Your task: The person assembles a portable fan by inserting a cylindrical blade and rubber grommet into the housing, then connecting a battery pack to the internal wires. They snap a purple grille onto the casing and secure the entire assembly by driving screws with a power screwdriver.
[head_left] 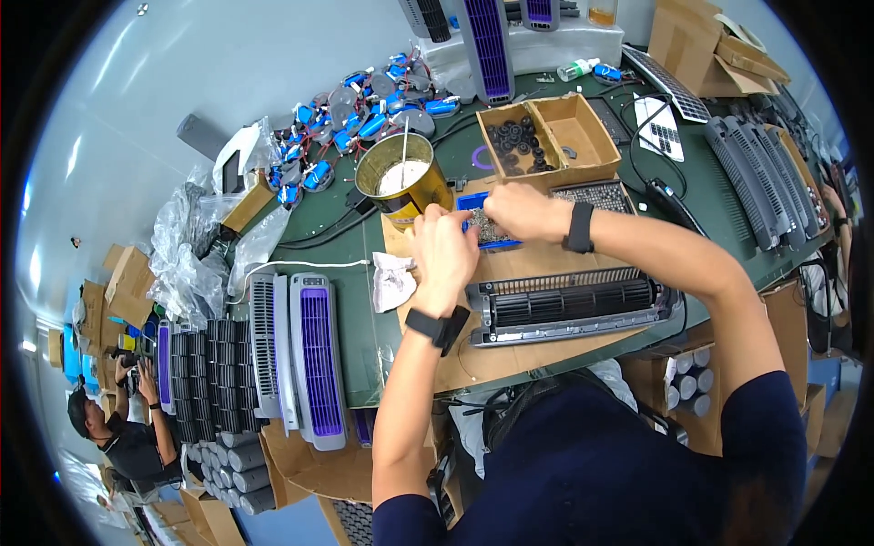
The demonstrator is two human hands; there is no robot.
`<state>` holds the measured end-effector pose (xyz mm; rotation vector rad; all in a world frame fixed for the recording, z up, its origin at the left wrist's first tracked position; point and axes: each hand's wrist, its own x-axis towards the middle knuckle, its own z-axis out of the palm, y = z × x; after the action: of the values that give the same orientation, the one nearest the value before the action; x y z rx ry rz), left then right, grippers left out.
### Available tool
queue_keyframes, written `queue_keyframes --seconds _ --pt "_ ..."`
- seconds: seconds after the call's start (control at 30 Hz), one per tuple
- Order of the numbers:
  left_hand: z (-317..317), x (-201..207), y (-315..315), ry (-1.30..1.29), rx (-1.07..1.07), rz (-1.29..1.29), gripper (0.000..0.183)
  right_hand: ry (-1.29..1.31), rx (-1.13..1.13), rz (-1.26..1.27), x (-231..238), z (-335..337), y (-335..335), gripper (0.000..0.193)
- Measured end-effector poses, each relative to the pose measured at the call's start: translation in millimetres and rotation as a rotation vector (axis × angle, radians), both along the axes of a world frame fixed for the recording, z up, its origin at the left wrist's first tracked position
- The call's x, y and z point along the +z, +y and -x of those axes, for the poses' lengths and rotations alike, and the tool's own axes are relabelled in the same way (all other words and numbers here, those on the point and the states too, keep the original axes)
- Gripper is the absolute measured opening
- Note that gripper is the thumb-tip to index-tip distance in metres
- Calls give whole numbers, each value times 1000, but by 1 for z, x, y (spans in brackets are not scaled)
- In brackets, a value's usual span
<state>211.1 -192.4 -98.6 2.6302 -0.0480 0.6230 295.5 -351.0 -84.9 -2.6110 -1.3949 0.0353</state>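
Observation:
My left hand (443, 247) is closed, its fingers curled at the left edge of a small blue tray (500, 244) full of small metal pieces that look like screws. My right hand (526, 209) bends down over the same tray, fingers pressed together among the pieces. What either hand pinches is hidden. Just in front lies a grey fan housing (569, 329) with a long black cylindrical blower wheel (569, 304) in it, on a cardboard sheet (537, 262). A tin can (410, 207) holding white material and a thin stick stands beside my left hand.
A cardboard box (583, 136) with black round parts (517, 136) stands behind the tray. Blue-wrapped motors (369, 127) with wires are heaped at the back left. Purple-grilled housings (319, 364) stand left; grey covers (751, 182) lie right. A person (132, 446) holds a camera at far left.

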Motion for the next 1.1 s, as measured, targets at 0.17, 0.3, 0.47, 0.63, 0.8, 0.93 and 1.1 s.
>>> queue_keyframes --seconds 0.17,0.3,0.47,0.63,0.8,0.93,1.1 --pt "-18 -13 -4 71 58 -391 15 -76 38 -70 -8 -1 1 7" --pt "-17 -10 -4 71 29 -305 12 -9 -8 -188 -10 -4 -8 5" --pt "-16 -14 1 23 -43 -104 9 261 -29 -406 -1 -2 -10 13" --pt "-15 -10 10 7 -50 -4 11 485 -46 -432 17 4 -10 13" --pt "24 27 23 -49 -74 257 13 861 177 -371 34 28 -9 8" --pt "73 32 30 129 -33 535 19 801 357 -312 30 50 -3 9" --pt "120 1 24 204 -17 866 14 472 526 -414 11 59 3 11"
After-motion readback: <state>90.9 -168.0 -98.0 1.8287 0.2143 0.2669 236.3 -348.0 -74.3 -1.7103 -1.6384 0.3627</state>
